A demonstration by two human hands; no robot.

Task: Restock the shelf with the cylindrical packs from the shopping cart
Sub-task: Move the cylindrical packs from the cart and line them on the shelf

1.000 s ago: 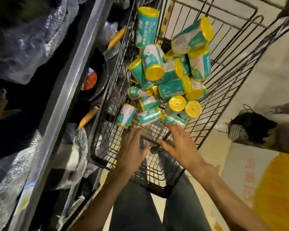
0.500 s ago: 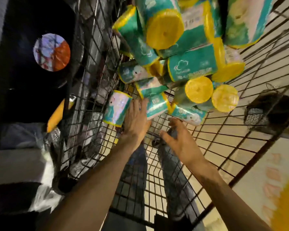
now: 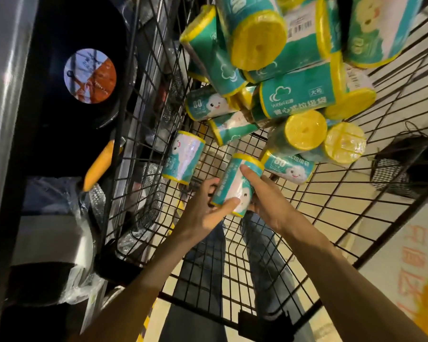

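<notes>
Head view: left hand (image 3: pixel 206 211) and right hand (image 3: pixel 264 199) both clasp one teal pack (image 3: pixel 235 185), lifted just clear of the cart (image 3: pixel 314 218) floor; pile (image 3: pixel 289 95) beyond the grip. Pickup step. Next: carry it left of the grip, to the shelf (image 3: pixel 3 119).

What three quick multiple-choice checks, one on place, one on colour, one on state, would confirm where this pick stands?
1. Where is the lone pack that lies apart from the pile?
A. against the cart's left wire wall
B. on the shelf
C. on the floor

2. What colour are the packs' round ends?
A. red
B. yellow
C. white

3. How is the held pack gripped?
A. left hand only
B. right hand only
C. both hands

Answers: 1 A, it rests by the cart side mesh; 2 B, the end faces show yellow; 3 C, the left hand and right hand both wrap it.
</notes>
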